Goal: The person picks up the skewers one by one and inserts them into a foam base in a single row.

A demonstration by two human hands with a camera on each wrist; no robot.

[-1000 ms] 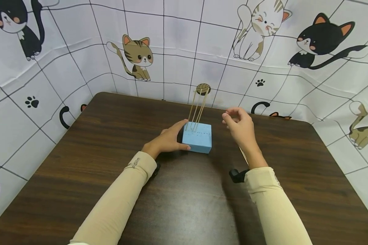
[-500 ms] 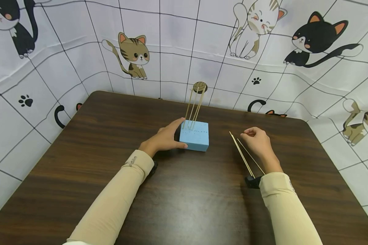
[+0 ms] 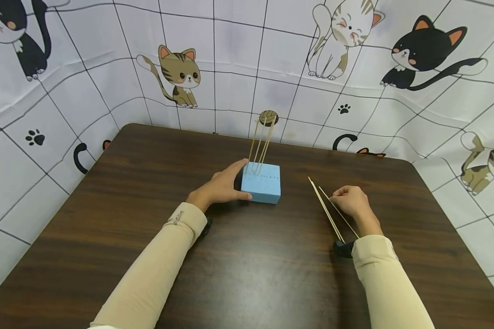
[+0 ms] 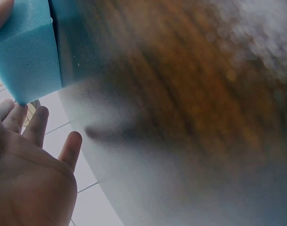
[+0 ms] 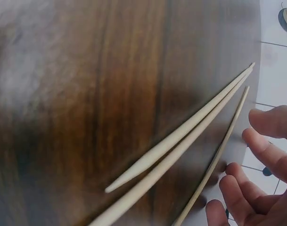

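My left hand (image 3: 219, 188) holds a light blue foam block (image 3: 261, 185) at its left side, thumb on the near face and fingers toward the far side. Several thin wooden skewers (image 3: 266, 145) stand up from the block's back left, and rows of small holes mark its top. To the right, two skewers (image 3: 326, 210) with tapered ends lie almost together on the table. A single skewer (image 3: 339, 212) lies beside them, close to my right hand (image 3: 352, 204). In the right wrist view, my loosely bent fingertips (image 5: 258, 123) are apart from this skewer, with nothing between them.
The dark wood-grain table (image 3: 247, 274) extends to a white gridded curtain (image 3: 234, 82) with printed cats behind its far edge. A black wrist camera (image 3: 344, 249) on my right wrist overlaps the near ends of the lying skewers.
My right hand has moved right and down toward the table, bringing the lying skewers into sight. Its fingers are now beside the single skewer. My left hand stays on the block.
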